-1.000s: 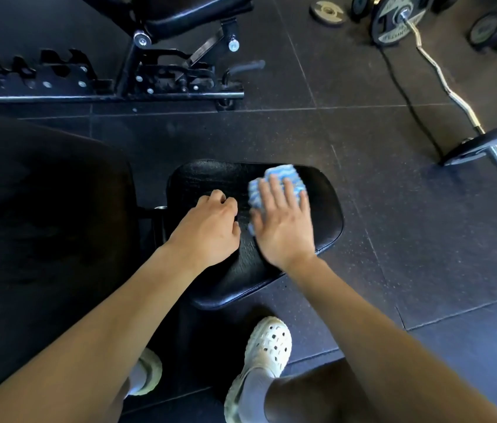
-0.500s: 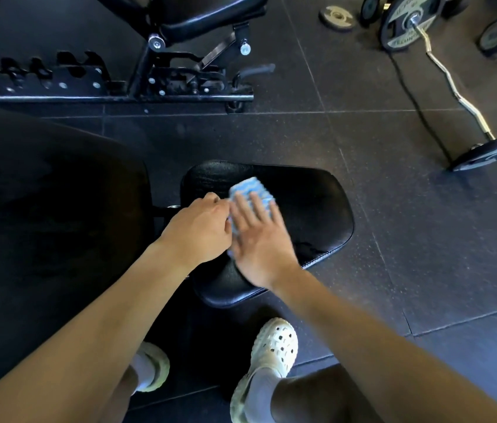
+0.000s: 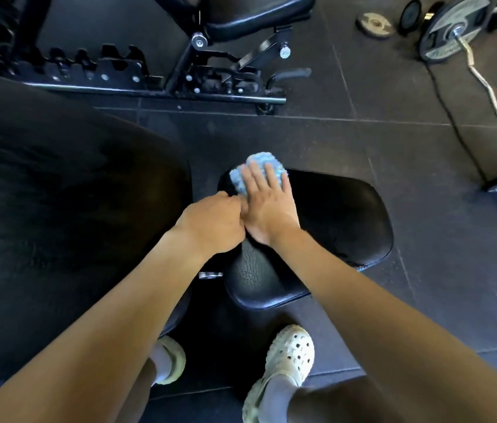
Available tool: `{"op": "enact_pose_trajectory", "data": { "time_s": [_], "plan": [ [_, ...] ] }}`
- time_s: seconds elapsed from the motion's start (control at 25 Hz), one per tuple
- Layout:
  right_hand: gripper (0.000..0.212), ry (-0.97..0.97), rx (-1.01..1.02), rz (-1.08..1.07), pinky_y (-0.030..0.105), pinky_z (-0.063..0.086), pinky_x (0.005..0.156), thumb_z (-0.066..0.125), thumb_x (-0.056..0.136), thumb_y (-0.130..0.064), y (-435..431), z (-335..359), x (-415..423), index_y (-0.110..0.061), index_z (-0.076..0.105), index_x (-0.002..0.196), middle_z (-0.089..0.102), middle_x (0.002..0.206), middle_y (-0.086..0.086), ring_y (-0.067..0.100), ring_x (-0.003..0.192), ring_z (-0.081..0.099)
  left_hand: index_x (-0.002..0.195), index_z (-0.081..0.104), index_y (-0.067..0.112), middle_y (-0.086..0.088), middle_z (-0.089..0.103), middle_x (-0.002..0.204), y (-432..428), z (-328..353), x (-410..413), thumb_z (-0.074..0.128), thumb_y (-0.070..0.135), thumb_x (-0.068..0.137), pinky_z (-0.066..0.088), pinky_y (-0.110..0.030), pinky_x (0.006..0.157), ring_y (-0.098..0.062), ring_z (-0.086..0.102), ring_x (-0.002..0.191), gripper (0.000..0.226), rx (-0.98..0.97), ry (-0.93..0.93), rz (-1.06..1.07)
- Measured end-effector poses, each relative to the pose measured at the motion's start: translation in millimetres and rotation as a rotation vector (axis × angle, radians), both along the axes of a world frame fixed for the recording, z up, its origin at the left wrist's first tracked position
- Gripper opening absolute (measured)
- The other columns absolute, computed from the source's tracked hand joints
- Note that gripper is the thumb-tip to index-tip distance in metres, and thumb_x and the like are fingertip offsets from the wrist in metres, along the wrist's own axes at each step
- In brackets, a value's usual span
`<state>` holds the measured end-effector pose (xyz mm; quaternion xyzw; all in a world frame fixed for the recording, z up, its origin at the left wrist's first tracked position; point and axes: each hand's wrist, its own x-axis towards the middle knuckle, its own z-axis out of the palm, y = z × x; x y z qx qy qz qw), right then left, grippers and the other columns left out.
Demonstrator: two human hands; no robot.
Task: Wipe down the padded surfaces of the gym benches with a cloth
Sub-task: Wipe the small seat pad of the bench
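Note:
A black padded seat pad (image 3: 342,221) of a gym bench sits in the middle, with its larger black back pad (image 3: 67,209) to the left. My right hand (image 3: 267,203) lies flat with straight fingers on a blue and white fluffy cloth (image 3: 259,164), pressing it on the pad's far left corner. My left hand (image 3: 213,221) is curled at the pad's left edge, right beside my right hand. Whether it grips the edge is hidden.
A second bench with a black metal frame (image 3: 180,83) stands beyond. A curl bar (image 3: 485,90) with weight plates (image 3: 445,29) and a black cable lies on the rubber floor (image 3: 332,132) at right. My feet in pale clogs (image 3: 290,358) stand below the pad.
My right hand slid the cloth from the pad's middle leftward and away to the far left corner. My left hand stayed at the left edge.

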<state>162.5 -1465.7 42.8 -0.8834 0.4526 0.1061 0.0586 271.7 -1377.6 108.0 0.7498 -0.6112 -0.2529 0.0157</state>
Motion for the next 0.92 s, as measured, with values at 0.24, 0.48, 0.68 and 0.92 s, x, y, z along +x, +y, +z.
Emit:
{"op": "enact_pose_trajectory", "data": {
  "time_s": [0.24, 0.48, 0.68, 0.92],
  "plan": [
    [0.076, 0.043, -0.006, 0.407, 0.043, 0.006, 0.127, 0.006, 0.094, -0.057, -0.1, 2.9, -36.8, -0.025, 0.008, 0.163, 0.005, 0.17, -0.004, 0.019, 0.157, 0.003, 0.117, 0.059, 0.016, -0.002, 0.059, 0.109, -6.4, 6.8, -5.9, 0.053, 0.026, 0.097, 0.039, -0.033, 0.074, -0.028, 0.058, 0.098, 0.023, 0.03, -0.011, 0.015],
    [0.068, 0.011, -0.04, -0.071, 0.051, 0.005, 0.125, 0.019, 0.099, -0.036, -3.8, -0.1, 11.3, -0.02, -0.001, 0.162, 0.0, 0.17, 0.0, 0.029, 0.156, -0.001, 0.121, 0.057, 0.012, -0.007, 0.063, 0.116, -5.3, 10.2, -8.8, 0.047, 0.026, 0.099, 0.038, -0.033, 0.074, -0.031, 0.061, 0.102, 0.028, -0.037, -0.071, 0.003],
    [0.071, -0.025, -0.022, 0.335, 0.046, 0.007, 0.126, 0.022, 0.099, -0.052, 30.5, -2.2, -38.6, -0.023, 0.011, 0.163, 0.007, 0.17, 0.0, 0.024, 0.157, 0.003, 0.109, 0.059, 0.016, -0.003, 0.06, 0.102, -5.7, 8.8, -5.4, 0.049, 0.027, 0.097, 0.04, -0.032, 0.072, -0.027, 0.056, 0.087, 0.019, 0.05, -0.042, -0.005],
    [0.061, -0.134, -0.11, -0.18, 0.049, 0.015, 0.124, 0.028, 0.104, -0.045, -46.6, 1.8, -60.3, -0.02, 0.025, 0.16, 0.028, 0.165, 0.001, 0.025, 0.153, 0.02, 0.103, 0.061, 0.019, -0.002, 0.065, 0.1, -6.5, 4.1, -8.4, 0.045, 0.03, 0.098, 0.052, -0.04, 0.076, -0.03, 0.062, 0.088, 0.02, -0.064, 0.031, -0.018]
  ]
}}
